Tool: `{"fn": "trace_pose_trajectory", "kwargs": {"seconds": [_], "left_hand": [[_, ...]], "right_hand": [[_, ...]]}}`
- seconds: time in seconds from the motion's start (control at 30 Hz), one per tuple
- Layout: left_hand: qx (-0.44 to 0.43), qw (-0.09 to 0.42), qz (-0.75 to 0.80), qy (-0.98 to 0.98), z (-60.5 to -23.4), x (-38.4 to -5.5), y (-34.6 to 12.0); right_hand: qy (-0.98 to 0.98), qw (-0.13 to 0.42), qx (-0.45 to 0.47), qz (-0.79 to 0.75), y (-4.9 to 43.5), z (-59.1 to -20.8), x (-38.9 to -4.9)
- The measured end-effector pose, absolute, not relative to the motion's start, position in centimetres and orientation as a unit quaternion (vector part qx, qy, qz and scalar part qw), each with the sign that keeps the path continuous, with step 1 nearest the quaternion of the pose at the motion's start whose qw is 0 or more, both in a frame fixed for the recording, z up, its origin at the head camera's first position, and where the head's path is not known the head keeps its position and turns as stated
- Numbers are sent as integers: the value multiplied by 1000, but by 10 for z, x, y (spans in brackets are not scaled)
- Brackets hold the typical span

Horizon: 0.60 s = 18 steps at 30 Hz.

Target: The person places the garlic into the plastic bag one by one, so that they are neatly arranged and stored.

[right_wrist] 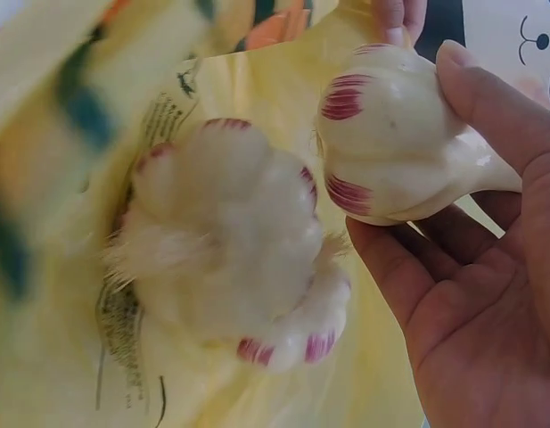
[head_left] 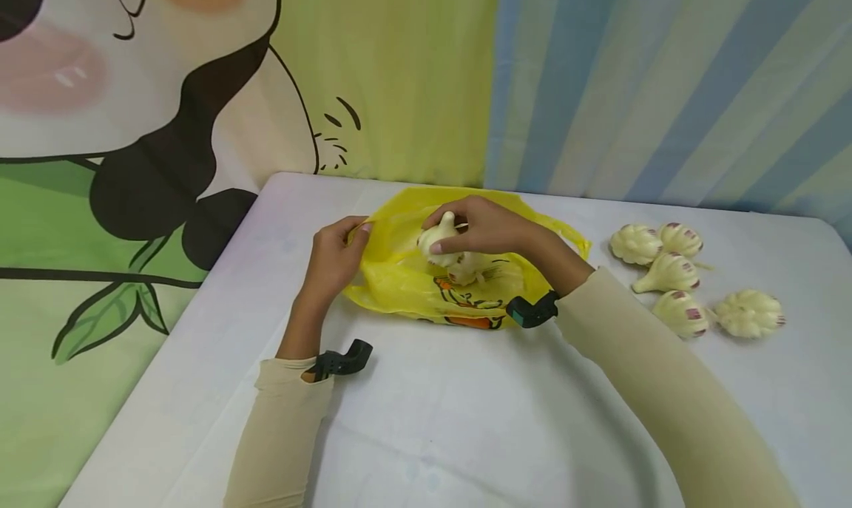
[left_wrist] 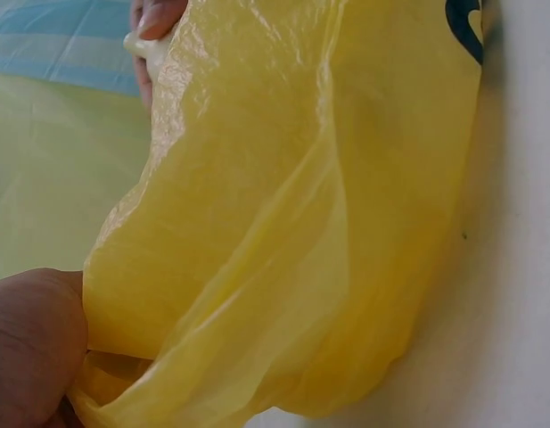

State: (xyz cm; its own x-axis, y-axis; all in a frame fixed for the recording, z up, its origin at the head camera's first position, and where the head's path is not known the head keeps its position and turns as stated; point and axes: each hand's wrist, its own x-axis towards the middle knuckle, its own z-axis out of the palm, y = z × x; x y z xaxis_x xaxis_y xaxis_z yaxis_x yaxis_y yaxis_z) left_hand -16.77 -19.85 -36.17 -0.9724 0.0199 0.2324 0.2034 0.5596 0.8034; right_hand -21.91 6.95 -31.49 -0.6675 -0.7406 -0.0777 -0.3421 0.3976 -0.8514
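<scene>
A yellow plastic bag [head_left: 399,290] lies on the table with its mouth spread. At its left edge, my left hand [head_left: 336,256] pinches the rim between thumb and fingers. My right hand [head_left: 495,227] holds a garlic bulb [head_left: 435,240] over the bag's opening. In the right wrist view, thumb and fingers are around this white, purple-streaked bulb [right_wrist: 390,143], its stem toward the palm. Below it, another garlic bulb [right_wrist: 225,232] with a root tuft sits in the bag, partly covering a further bulb [right_wrist: 319,312]. The left wrist view mostly shows the bag's side [left_wrist: 257,205].
Several garlic bulbs [head_left: 665,273] lie grouped on the white table [head_left: 426,427], to the right of the bag. A printed curtain [head_left: 399,72] hangs behind the table's far edge. Each wrist wears a black camera mount [head_left: 346,359].
</scene>
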Motion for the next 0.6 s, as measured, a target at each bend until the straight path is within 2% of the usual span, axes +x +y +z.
{"fn": "trace_pose_trajectory", "kwargs": {"seconds": [0.17, 0.6], "left_hand": [[-59, 98, -458, -881, -361, -167, -197], [-56, 93, -454, -884, -362, -168, -197]], "right_hand": [[815, 203, -339, -424, 61, -316, -223], [823, 218, -337, -402, 62, -324, -222]]}}
